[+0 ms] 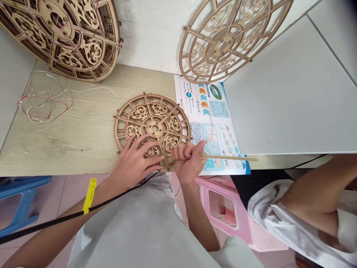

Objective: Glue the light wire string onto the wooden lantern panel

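A round openwork wooden panel (pixel 155 128) with scroll cutouts lies flat near the table's front edge. A thin reddish wire runs along its left and upper part. My left hand (pixel 135 160) rests on the panel's lower left, fingers spread over the scrollwork. In a closed fist, my right hand (pixel 189 159) grips a thin wooden stick (pixel 231 158) at the panel's lower right rim. The stick's long end points right, over a printed sheet (pixel 223 128). Its other end, near my left thumb, is mostly hidden by my fingers.
Stacked wooden discs (pixel 69 41) with wires lean at the back left, and another disc (pixel 223 44) leans at the back right. A loose wire coil (pixel 46 100) lies left. A grey partition (pixel 290 93) stands right. Below are a pink stool (pixel 223 208) and another person's arm (pixel 312 193).
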Demonstrator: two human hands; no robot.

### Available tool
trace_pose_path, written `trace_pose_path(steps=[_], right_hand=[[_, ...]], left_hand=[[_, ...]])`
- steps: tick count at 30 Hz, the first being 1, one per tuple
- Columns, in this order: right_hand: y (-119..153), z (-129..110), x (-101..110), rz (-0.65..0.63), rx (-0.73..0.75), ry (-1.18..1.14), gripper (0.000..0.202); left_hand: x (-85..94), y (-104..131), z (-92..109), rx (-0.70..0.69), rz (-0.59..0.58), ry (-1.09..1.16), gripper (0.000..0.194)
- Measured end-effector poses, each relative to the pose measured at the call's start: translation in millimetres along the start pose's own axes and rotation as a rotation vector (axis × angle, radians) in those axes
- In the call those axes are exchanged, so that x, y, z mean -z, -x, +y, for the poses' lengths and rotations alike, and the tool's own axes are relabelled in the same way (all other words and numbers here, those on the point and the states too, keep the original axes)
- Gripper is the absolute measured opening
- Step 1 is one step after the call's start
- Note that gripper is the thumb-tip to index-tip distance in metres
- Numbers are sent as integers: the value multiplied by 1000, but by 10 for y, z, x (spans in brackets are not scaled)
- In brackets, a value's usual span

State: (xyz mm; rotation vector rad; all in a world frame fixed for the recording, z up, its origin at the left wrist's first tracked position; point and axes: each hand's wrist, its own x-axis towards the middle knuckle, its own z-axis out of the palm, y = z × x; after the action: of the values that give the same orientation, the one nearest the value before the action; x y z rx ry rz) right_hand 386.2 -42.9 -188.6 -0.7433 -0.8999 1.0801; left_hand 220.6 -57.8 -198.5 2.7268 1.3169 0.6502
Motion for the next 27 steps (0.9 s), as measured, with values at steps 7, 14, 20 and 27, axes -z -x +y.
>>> trace_pose_path(steps=[7, 14, 20, 27], right_hand=[[54, -150, 46, -193, 119, -16, 63], [87, -59, 4, -118, 70, 54, 66], [67, -12, -30, -63, 52, 55, 68], [-103, -38, -41, -43, -195, 96, 74]], left_hand=[[-16, 4, 0, 5, -8, 32, 25], [22, -13, 19, 32, -20, -26, 26], [10, 9, 9, 58, -45, -26, 29], [15, 12, 12, 94, -81, 26, 28]])
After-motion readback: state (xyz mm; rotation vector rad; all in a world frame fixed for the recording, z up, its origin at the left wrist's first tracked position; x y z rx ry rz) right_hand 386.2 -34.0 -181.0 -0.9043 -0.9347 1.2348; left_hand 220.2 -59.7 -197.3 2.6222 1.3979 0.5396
